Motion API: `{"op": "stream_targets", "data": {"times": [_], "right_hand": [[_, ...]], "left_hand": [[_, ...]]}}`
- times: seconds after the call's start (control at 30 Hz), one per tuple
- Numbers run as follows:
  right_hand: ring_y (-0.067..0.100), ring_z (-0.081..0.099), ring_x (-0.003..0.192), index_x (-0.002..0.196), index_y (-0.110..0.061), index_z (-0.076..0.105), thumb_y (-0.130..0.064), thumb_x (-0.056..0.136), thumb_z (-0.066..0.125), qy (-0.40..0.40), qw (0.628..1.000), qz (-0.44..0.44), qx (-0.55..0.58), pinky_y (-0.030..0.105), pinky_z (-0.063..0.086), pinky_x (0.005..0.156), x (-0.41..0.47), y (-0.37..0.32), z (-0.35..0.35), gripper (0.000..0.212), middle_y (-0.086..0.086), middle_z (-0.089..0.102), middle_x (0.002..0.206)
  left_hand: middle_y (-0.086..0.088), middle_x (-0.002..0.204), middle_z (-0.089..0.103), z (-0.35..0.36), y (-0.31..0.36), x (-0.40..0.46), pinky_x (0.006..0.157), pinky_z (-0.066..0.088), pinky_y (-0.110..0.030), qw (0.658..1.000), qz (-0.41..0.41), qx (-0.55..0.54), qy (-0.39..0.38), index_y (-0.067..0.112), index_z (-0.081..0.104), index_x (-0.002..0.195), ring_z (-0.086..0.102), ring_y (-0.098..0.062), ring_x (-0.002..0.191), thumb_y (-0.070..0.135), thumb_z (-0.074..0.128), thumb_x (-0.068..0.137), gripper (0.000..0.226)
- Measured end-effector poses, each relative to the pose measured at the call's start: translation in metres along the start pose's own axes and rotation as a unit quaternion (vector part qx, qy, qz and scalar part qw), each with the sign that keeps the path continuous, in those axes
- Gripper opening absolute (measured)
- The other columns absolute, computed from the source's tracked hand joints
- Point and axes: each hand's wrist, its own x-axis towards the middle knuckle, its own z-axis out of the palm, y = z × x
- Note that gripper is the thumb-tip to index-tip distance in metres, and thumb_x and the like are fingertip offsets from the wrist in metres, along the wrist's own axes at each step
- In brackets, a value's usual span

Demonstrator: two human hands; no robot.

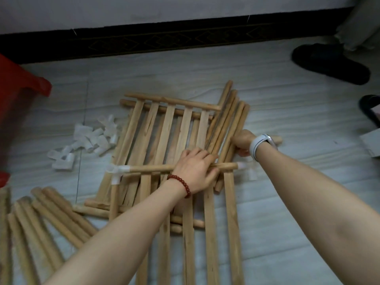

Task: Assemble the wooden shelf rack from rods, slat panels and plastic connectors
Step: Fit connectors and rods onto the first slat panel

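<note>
Stacked wooden slat panels (164,130) lie on the floor in the middle of the view. My left hand (195,169), with a red bead bracelet, grips the end rail (148,168) of the nearest panel. That rail carries a white plastic connector (119,171) at its left end and another white connector (246,168) at its right end. My right hand (243,141), with a white watch band, grips a loose rod (275,139) lying across a bundle of rods (228,122). Several loose white connectors (90,140) lie left of the panels.
More loose rods (41,221) fan out at the lower left. A red plastic item (18,99) stands at the left edge. Black slippers (331,62) lie at the upper right, and a white box (372,144) at the right edge. A dark skirting runs along the wall.
</note>
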Motion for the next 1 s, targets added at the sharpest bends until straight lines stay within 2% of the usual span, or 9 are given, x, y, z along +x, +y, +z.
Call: {"op": "stream_targets", "data": {"times": [0.13, 0.23, 0.33, 0.47, 0.6, 0.63, 0.73, 0.83, 1.0], "right_hand": [[0.031, 0.055, 0.098, 0.129, 0.008, 0.045, -0.004, 0.094, 0.046, -0.045, 0.999, -0.018, -0.008, 0.026, 0.041, 0.058, 0.005, -0.005, 0.008, 0.037, 0.021, 0.053, 0.113], [0.036, 0.051, 0.119, 0.127, 0.006, 0.049, -0.011, 0.093, 0.047, -0.042, 0.998, -0.017, -0.050, 0.028, 0.045, 0.070, 0.007, -0.004, 0.006, 0.037, 0.022, 0.052, 0.129], [0.031, 0.063, 0.099, 0.105, 0.003, 0.056, -0.020, 0.092, 0.048, 0.007, 1.000, -0.005, -0.017, 0.041, 0.052, 0.089, 0.007, 0.005, -0.011, 0.028, 0.016, 0.064, 0.097], [0.020, 0.061, 0.059, 0.112, 0.005, 0.049, -0.017, 0.088, 0.053, 0.103, 0.975, -0.032, 0.194, 0.024, 0.049, 0.049, -0.009, 0.014, -0.037, 0.033, 0.012, 0.060, 0.077], [0.018, 0.051, 0.054, 0.098, -0.007, 0.046, -0.012, 0.089, 0.046, 0.185, 0.943, -0.103, 0.258, 0.032, 0.046, 0.058, -0.052, 0.027, -0.053, 0.010, 0.010, 0.051, 0.078], [0.018, 0.047, 0.052, 0.090, -0.010, 0.046, -0.012, 0.090, 0.046, 0.185, 0.938, -0.121, 0.267, 0.031, 0.043, 0.055, -0.066, 0.030, -0.056, 0.001, 0.008, 0.048, 0.072], [0.017, 0.040, 0.046, 0.078, -0.015, 0.046, -0.012, 0.092, 0.047, 0.134, 0.944, -0.158, 0.256, 0.027, 0.037, 0.047, -0.116, 0.036, -0.062, 0.014, 0.006, 0.045, 0.061], [0.015, 0.047, 0.040, 0.082, -0.014, 0.050, -0.015, 0.093, 0.047, 0.061, 0.970, -0.183, 0.149, 0.024, 0.040, 0.045, -0.172, 0.035, -0.068, 0.011, 0.007, 0.062, 0.067], [0.017, 0.061, 0.075, 0.094, -0.016, 0.053, -0.025, 0.098, 0.044, 0.024, 0.965, -0.258, 0.037, 0.034, 0.049, 0.079, -0.277, 0.036, -0.070, 0.013, -0.002, 0.067, 0.078]], "left_hand": [[-0.001, 0.129, 0.050, 0.014, 0.007, 0.010, 0.099, 0.031, -0.037, 0.996, -0.017, 0.014, -0.089, 0.023, 0.040, 0.137, 0.044, -0.021, 0.120, 0.034, 0.041, 0.096, 0.043], [-0.001, 0.123, 0.051, 0.010, 0.010, 0.011, 0.093, 0.038, -0.035, 0.996, -0.025, -0.006, -0.087, 0.021, 0.046, 0.130, 0.048, -0.021, 0.113, 0.026, 0.042, 0.097, 0.034], [-0.001, 0.118, 0.051, 0.000, 0.011, 0.008, 0.088, 0.043, -0.034, 0.996, -0.028, -0.029, -0.077, 0.019, 0.049, 0.125, 0.050, -0.020, 0.108, 0.024, 0.042, 0.096, 0.030], [0.001, 0.114, 0.054, -0.023, 0.010, 0.000, 0.090, 0.045, -0.035, 0.997, -0.037, -0.037, -0.057, 0.020, 0.051, 0.123, 0.051, -0.018, 0.105, 0.022, 0.046, 0.094, 0.029], [0.003, 0.103, 0.059, -0.059, 0.018, -0.012, 0.087, 0.048, -0.036, 0.995, -0.061, -0.076, -0.035, 0.021, 0.057, 0.113, 0.055, -0.014, 0.095, 0.019, 0.048, 0.094, 0.021], [0.004, 0.098, 0.059, -0.071, 0.021, -0.016, 0.084, 0.048, -0.033, 0.994, -0.060, -0.084, -0.024, 0.020, 0.058, 0.109, 0.055, -0.013, 0.090, 0.018, 0.048, 0.094, 0.019], [0.007, 0.089, 0.056, -0.113, 0.034, -0.031, 0.076, 0.041, -0.025, 0.994, -0.049, -0.095, 0.021, 0.015, 0.061, 0.106, 0.054, -0.012, 0.086, 0.013, 0.051, 0.092, 0.017], [-0.003, 0.094, 0.063, -0.158, 0.052, -0.051, 0.081, 0.042, -0.031, 0.989, -0.040, -0.112, 0.084, 0.009, 0.063, 0.106, 0.057, -0.021, 0.092, 0.008, 0.054, 0.089, 0.019], [-0.001, 0.097, 0.064, -0.211, 0.091, -0.117, 0.079, 0.040, -0.021, 0.958, -0.042, -0.212, 0.187, 0.011, 0.063, 0.109, 0.057, -0.015, 0.092, 0.004, 0.058, 0.087, 0.024]]}}
